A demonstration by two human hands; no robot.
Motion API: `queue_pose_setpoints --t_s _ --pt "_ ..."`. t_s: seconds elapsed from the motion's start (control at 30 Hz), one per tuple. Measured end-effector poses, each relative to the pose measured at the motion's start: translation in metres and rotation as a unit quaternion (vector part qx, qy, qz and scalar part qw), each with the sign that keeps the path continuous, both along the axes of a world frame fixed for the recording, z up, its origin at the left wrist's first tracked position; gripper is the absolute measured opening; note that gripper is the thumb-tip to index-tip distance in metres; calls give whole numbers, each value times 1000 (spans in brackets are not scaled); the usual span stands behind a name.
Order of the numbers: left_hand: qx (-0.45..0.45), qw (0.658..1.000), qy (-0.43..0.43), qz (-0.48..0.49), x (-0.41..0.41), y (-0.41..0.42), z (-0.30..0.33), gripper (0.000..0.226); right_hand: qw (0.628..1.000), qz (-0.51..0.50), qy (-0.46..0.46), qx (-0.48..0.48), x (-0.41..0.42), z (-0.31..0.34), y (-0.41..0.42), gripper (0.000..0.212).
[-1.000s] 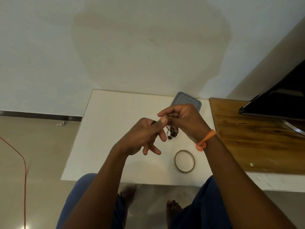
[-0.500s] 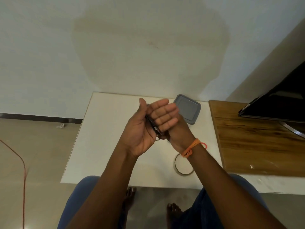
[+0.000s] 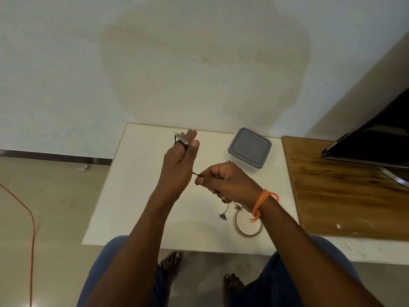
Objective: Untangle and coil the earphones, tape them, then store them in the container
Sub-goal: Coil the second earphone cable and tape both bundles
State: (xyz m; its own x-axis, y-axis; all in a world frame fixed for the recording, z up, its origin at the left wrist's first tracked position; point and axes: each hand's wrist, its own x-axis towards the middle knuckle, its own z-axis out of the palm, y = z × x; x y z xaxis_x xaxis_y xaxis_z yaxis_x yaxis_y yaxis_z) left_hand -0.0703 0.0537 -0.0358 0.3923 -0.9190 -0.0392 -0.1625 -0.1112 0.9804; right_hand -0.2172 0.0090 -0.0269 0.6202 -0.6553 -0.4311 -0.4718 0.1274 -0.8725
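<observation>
Surface: I see a white rectangular tabletop [image 3: 137,196] against a pale wall.
Right side: brown wood-grain board [image 3: 345,196] abuts it; a black flat screen [image 3: 376,140] stands on the board.
Floor: beige tiles, thin orange cable [image 3: 32,229], small crumpled white scrap [image 3: 82,168] near the skirting.

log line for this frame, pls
phase: coiling | left hand: cord wound on fingers | right hand: pinches earphones | tape roll, container: on table
</observation>
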Motion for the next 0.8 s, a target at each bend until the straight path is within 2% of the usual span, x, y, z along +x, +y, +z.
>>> queue_pose_setpoints --t_s 0.1,0.2,0.33,0.47,0.57,0.67,0.8 --pt "56 991 -103 -68 0 1 -11 42 995 27 13 -97 -3 2 -5 15" --pt "103 981 -115 -118 -5 4 -18 32 985 33 11 -172 -10 2 -12 9" --pt "145 971 -118 -149 -6 6 -27 64 960 43 8 -278 -23 4 -22 9" --pt "180 960 -31 -212 -13 9 -20 78 956 14 -36 -291 -31 4 -31 13" --pt "187 951 28 -246 -19 8 -13 64 954 -18 -62 -291 -30 5 -31 13" --pt "141 944 149 -259 -22 10 -6 59 959 -61 -105 -255 -27 6 -31 13" --pt "66 928 309 -199 -22 11 8 56 968 -132 -152 -149 -17 7 -23 13"
